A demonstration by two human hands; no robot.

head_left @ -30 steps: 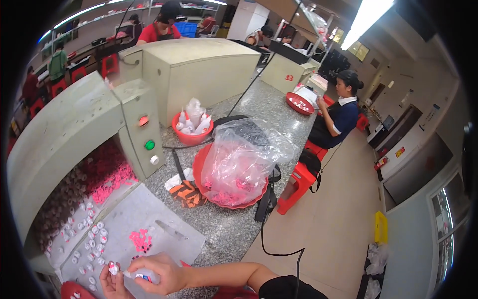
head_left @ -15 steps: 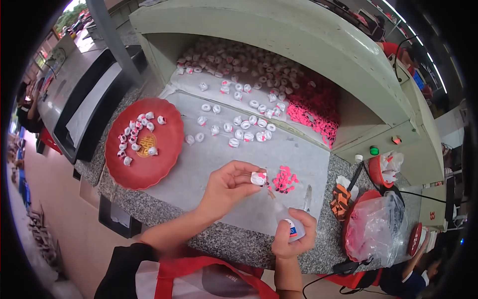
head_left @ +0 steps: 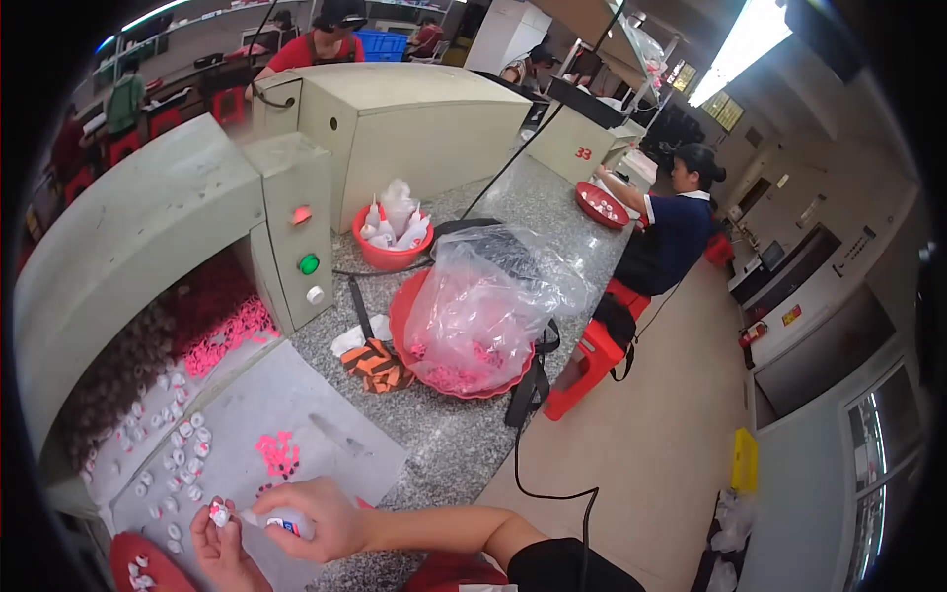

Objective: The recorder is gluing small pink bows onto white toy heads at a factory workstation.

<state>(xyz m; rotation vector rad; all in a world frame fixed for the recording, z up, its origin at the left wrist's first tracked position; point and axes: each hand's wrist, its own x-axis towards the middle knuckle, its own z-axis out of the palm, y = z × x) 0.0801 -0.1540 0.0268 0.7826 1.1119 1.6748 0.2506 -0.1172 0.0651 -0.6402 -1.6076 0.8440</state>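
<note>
My left hand [head_left: 225, 555] pinches a small white rounded piece with pink on it [head_left: 219, 514] between thumb and fingers. Wrapped round a translucent squeeze bottle [head_left: 298, 526] with a blue and red label, my right hand [head_left: 333, 515] points its nozzle toward that piece; whether they touch is too small to tell. Just beyond, small pink flat pieces [head_left: 278, 452] lie heaped on a white sheet [head_left: 340, 409]. Several more white rounded pieces [head_left: 183, 456] are scattered to the left. A red scalloped plate [head_left: 163, 574] with some of these pieces shows at the lower left edge.
A pale arched cabinet [head_left: 148, 202] stands over the sheet's far side, with buttons on its end. To the right sit orange-and-black cloth [head_left: 377, 367], a red tray [head_left: 404, 301] under a clear plastic bag [head_left: 483, 296], and a red tub of bottles [head_left: 387, 259]. A co-worker [head_left: 666, 222] sits farther along the bench.
The view has swung to the right, so the hands now appear at the lower left. Each hand keeps its hold, and the bottle nozzle stays close to the white piece.
</note>
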